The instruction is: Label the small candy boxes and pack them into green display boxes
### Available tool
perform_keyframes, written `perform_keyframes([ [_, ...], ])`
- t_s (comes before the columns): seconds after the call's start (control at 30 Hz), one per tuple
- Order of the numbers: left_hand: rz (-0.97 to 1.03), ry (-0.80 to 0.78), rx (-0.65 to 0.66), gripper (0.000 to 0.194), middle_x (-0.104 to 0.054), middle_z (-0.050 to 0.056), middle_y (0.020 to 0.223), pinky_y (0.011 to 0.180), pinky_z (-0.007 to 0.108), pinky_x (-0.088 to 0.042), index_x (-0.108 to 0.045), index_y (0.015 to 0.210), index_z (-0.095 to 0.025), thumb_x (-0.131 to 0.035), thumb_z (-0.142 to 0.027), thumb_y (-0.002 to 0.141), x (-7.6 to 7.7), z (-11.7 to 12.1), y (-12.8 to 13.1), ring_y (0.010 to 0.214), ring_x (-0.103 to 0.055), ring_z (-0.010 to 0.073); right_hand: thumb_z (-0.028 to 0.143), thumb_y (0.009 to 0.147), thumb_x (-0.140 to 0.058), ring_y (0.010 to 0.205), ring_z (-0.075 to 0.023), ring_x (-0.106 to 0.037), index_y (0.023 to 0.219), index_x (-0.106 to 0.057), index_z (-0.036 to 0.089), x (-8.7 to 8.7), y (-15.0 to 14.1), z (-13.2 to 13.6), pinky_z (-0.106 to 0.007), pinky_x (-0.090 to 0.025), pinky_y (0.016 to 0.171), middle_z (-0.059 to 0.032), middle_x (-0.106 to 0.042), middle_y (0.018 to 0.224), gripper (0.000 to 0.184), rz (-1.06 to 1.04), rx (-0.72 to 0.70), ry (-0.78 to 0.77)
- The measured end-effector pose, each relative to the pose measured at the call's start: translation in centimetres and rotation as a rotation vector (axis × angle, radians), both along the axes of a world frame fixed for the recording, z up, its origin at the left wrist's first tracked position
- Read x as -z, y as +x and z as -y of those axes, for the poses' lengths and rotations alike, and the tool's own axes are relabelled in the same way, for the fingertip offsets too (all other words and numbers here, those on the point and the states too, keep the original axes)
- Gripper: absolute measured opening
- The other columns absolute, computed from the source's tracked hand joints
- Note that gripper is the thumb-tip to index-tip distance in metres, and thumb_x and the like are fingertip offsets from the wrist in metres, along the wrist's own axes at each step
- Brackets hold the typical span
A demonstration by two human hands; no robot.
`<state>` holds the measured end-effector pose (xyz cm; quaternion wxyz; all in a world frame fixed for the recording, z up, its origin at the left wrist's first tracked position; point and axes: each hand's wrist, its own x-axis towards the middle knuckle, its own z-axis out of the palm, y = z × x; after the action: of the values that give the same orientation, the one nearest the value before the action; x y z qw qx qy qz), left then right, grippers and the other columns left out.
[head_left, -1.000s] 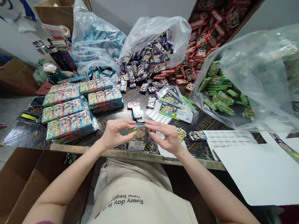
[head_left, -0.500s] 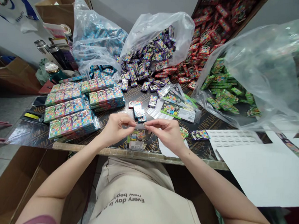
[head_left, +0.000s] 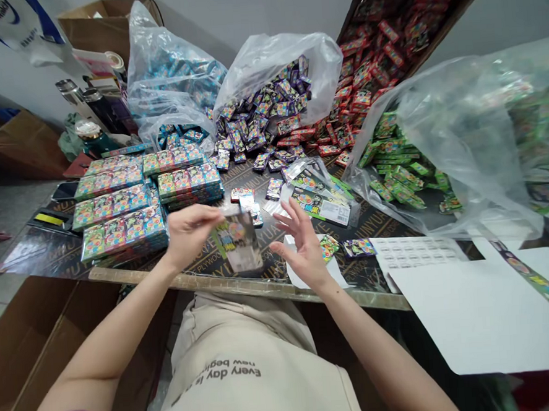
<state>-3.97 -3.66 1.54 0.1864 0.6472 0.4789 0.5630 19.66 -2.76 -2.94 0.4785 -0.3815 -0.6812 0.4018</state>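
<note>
"Where's the packet?"
"Over the table, corner pinched in my left hand; my right hand is spread, released."
"Its lie?"
"Long axis towards me, near end slanting right; dark, blurred, bright print, pale lower panel."

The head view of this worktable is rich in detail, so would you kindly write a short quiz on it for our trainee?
1. True or false: the left hand holds a printed bag by its upper part.
2. Multiple choice: what colour are most of the packets in the clear plastic bag at the right of the table? A) purple B) red C) green
3. Fill in the blank: the right hand has its fingers apart and is seen holding ____.

Key: 1. True. 2. C, green. 3. Nothing.
</note>
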Motion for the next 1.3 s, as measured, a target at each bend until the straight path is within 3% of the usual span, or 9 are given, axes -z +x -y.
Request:
perform_keyframes([
  [0.17, 0.355, -0.126, -0.39, 0.014, -0.074, 0.0, 0.078, 0.072, 0.032, -0.058, -0.073, 0.081, -0.019, -0.078, -0.028, 0.071, 3.4, 0.8, -2.4, 0.072, -0.068, 0.0153, 0.049, 0.069, -0.075, 0.103, -0.0253, -0.065, 0.124, -0.058, 0.022, 3.9, -0.8, 0.0, -0.039, -0.054, 0.085, -0.0104, -0.066, 0.119, 0.063, -0.062, -0.039, -0.392],
  [0.3, -0.003, -0.304, -0.414, 0.032, -0.073, 0.011, 0.099, 0.087, 0.044, -0.055, -0.07, 0.099, -0.015, -0.072, -0.037, 0.076, 6.5, 2.4, -2.4, 0.093, -0.068, 0.0251, 0.048, 0.067, -0.076, 0.069, -0.0183, -0.064, 0.097, -0.067, 0.018, 5.6, -0.8, -1.2, -0.032, -0.054, 0.064, -0.004, -0.071, 0.082, 0.043, -0.101, 0.063, -0.488],
  [0.5, -0.811, -0.299, 0.163, 0.096, -0.038, 0.017, 0.149, 0.114, 0.065, -0.005, -0.034, 0.145, -0.02, -0.079, -0.049, 0.065, 8.1, 2.1, 0.8, 0.141, -0.029, 0.0357, 0.046, 0.076, -0.066, 0.084, -0.0241, -0.066, 0.096, -0.068, 0.018, 5.4, -1.5, -5.5, -0.04, -0.053, 0.076, -0.008, -0.071, 0.091, 0.035, 0.257, -0.186, -0.282],
  [0.63, -0.931, -0.43, 0.288, 0.092, -0.045, 0.018, 0.142, 0.112, 0.062, -0.017, -0.029, 0.146, -0.018, -0.077, -0.039, 0.07, 10.0, 1.0, 2.2, 0.134, -0.039, 0.0327, 0.036, 0.072, -0.069, 0.134, -0.0341, -0.039, 0.127, -0.056, 0.022, 5.4, -3.0, -9.9, -0.053, -0.034, 0.105, -0.0149, -0.045, 0.144, 0.059, 0.552, -0.055, 0.075],
  [0.73, -0.942, -0.446, 0.286, 0.087, -0.051, 0.017, 0.133, 0.11, 0.056, -0.027, -0.04, 0.139, -0.019, -0.08, -0.041, 0.065, 10.8, 0.8, 1.8, 0.125, -0.045, 0.033, 0.024, 0.061, -0.074, 0.141, -0.0399, -0.024, 0.138, -0.047, 0.023, 5.7, -3.9, -12.7, -0.064, -0.021, 0.107, -0.0149, -0.036, 0.151, 0.082, 0.778, -0.167, 0.089],
  [0.9, -0.605, -0.477, 0.185, 0.087, -0.053, 0.015, 0.128, 0.109, 0.056, -0.029, -0.048, 0.135, -0.021, -0.079, -0.054, 0.061, 9.4, 0.5, 0.5, 0.121, -0.048, 0.0333, 0.034, 0.062, -0.073, 0.121, -0.0335, -0.051, 0.118, -0.062, 0.02, 4.7, -4.3, -12.6, -0.056, -0.032, 0.105, -0.0128, -0.06, 0.127, 0.059, 0.523, -0.232, -0.093],
  [1.0, -0.181, -0.46, 0.063, 0.071, -0.055, 0.013, 0.126, 0.1, 0.043, -0.042, -0.054, 0.129, -0.02, -0.076, -0.05, 0.068, 7.7, -0.3, 0.7, 0.116, -0.053, 0.0277, 0.057, 0.076, -0.057, 0.089, -0.0247, -0.066, 0.106, -0.065, 0.017, 3.5, -3.8, -9.9, -0.039, -0.054, 0.074, -0.0115, -0.07, 0.103, 0.05, 0.176, -0.52, -0.539],
  [1.13, 0.25, -0.726, 0.176, 0.038, -0.064, 0.004, 0.072, 0.066, 0.027, -0.046, -0.068, 0.074, -0.013, -0.075, -0.05, 0.067, 6.5, -1.2, 2.2, 0.067, -0.058, 0.0147, 0.076, 0.083, -0.023, 0.063, -0.0236, -0.067, 0.106, -0.06, 0.013, 2.6, -2.6, -6.1, -0.031, -0.05, 0.043, -0.0142, -0.071, 0.083, 0.076, 0.059, -0.731, -0.991],
  [1.3, 0.591, -0.848, 0.092, 0.039, -0.058, -0.002, 0.054, 0.055, 0.022, -0.038, -0.063, 0.058, -0.013, -0.08, -0.047, 0.057, 7.0, -1.2, 4.1, 0.052, -0.047, 0.0077, 0.065, 0.067, -0.068, 0.119, -0.0332, -0.055, 0.133, -0.044, 0.021, 2.3, -0.6, -3.2, -0.048, -0.05, 0.091, -0.0166, -0.053, 0.133, 0.083, 0.248, -0.18, -0.205],
])
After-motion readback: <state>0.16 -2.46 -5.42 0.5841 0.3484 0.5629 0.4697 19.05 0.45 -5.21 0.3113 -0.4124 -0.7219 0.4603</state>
